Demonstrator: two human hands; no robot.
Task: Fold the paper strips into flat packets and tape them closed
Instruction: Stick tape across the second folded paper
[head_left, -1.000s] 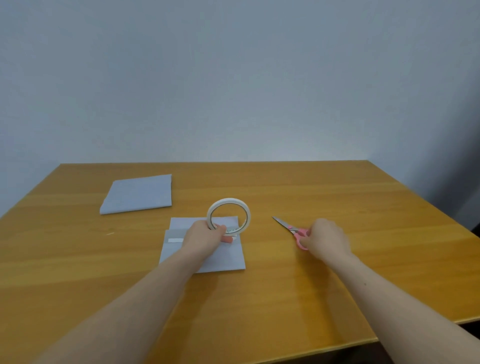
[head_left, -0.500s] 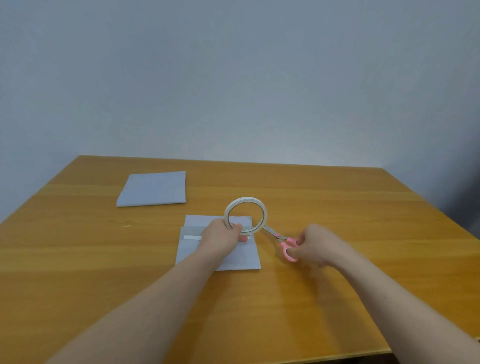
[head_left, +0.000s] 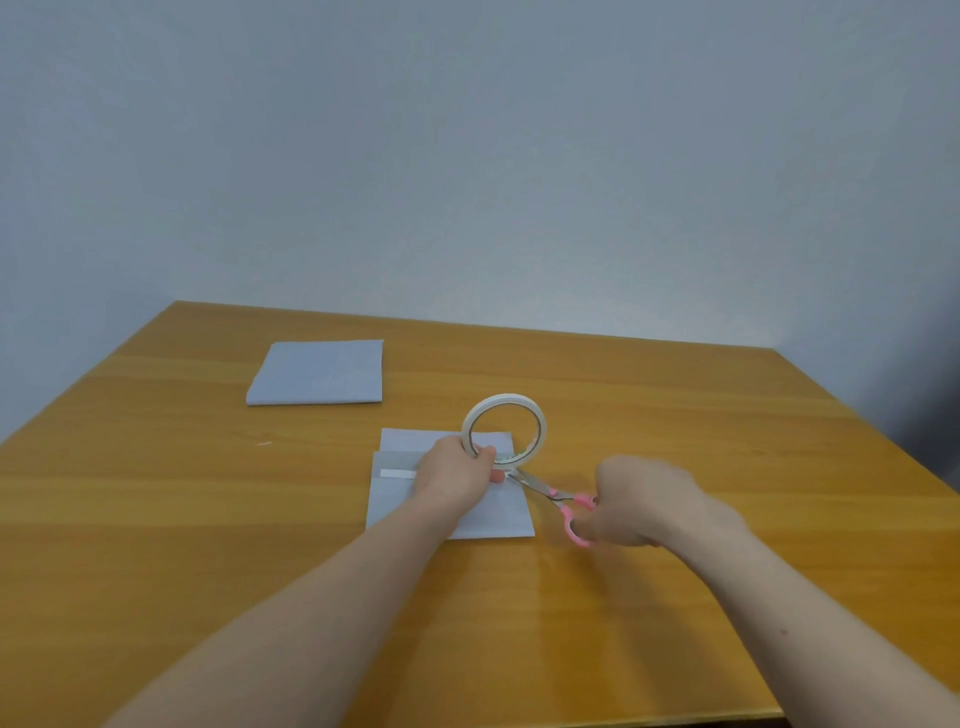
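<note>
The table (head_left: 675, 415) is honey-yellow wood with long, pale grain streaks. Both folded paper packets, the far packet (head_left: 317, 373) and the near packet (head_left: 498, 514), are pale blue-grey. The tape roll (head_left: 504, 430) is off-white. The scissors (head_left: 558, 501) have silver blades and pink handles. The wall (head_left: 467, 156) is plain grey-blue.

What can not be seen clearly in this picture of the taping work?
- Head view: where the tape leaves the tape roll is hidden behind the left hand.
- Head view: the scissors blade tips are too small to tell whether they are already on the tape.
- Head view: the right hand covers most of the pink handles.
- Head view: the far folded packet shows no visible tape; too small to tell.
</note>
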